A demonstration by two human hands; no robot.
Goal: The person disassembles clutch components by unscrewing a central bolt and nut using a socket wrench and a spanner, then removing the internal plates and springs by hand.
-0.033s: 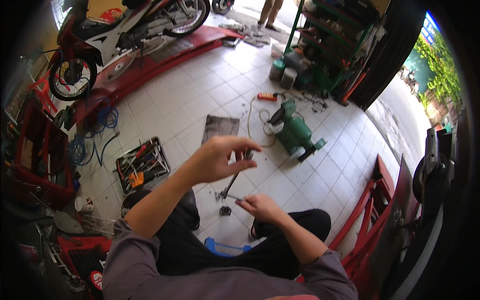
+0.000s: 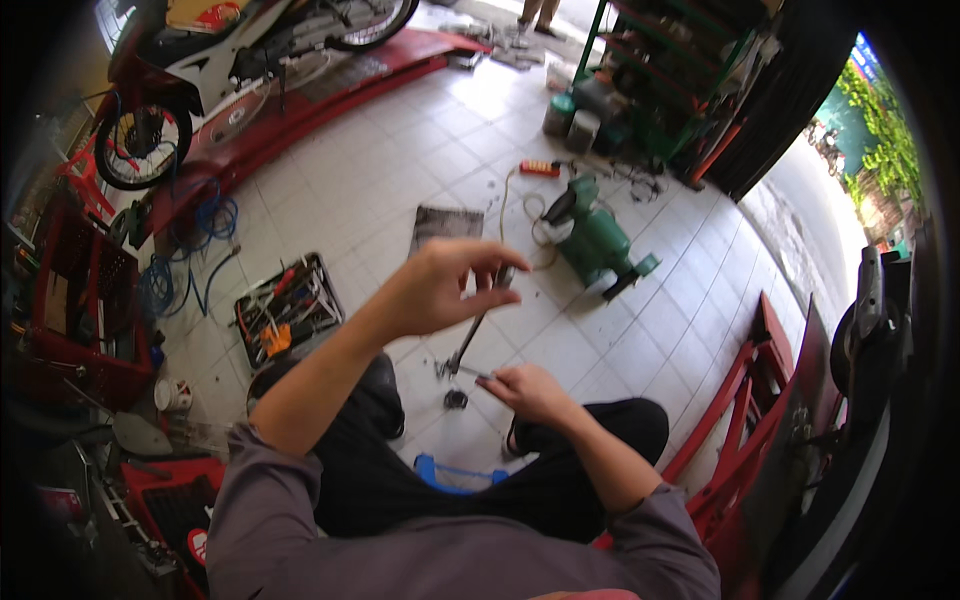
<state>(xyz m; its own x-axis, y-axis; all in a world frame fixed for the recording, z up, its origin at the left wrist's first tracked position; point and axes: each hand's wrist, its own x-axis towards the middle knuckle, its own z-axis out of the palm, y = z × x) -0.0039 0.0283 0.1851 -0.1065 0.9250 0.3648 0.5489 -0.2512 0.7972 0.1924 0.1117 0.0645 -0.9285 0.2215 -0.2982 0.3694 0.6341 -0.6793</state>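
My left hand (image 2: 462,287) is raised in front of me, thumb and fingers curled around the top end of a dark metal rod (image 2: 474,330). The rod slants down toward the floor, and its lower end carries a small metal fitting (image 2: 446,369). Low and to the right, my right hand (image 2: 531,391) is closed on a thin tool with a metal shank (image 2: 470,371); its tip meets the rod's lower end. The tool's exact kind is hidden by my fingers. Just below, a small round black part (image 2: 456,400) lies on the tiled floor.
A black tray of hand tools (image 2: 290,308) lies left, near a blue hose (image 2: 160,285). Ahead is a green bench grinder (image 2: 598,242) with a cable, and a dark mat (image 2: 448,226). A motorcycle (image 2: 215,75) stands on a red lift (image 2: 300,122). Red metal framing (image 2: 715,405) is at right.
The view has shifted slightly, so the floor and both hands sit a little higher in the picture. Both hands keep their holds.
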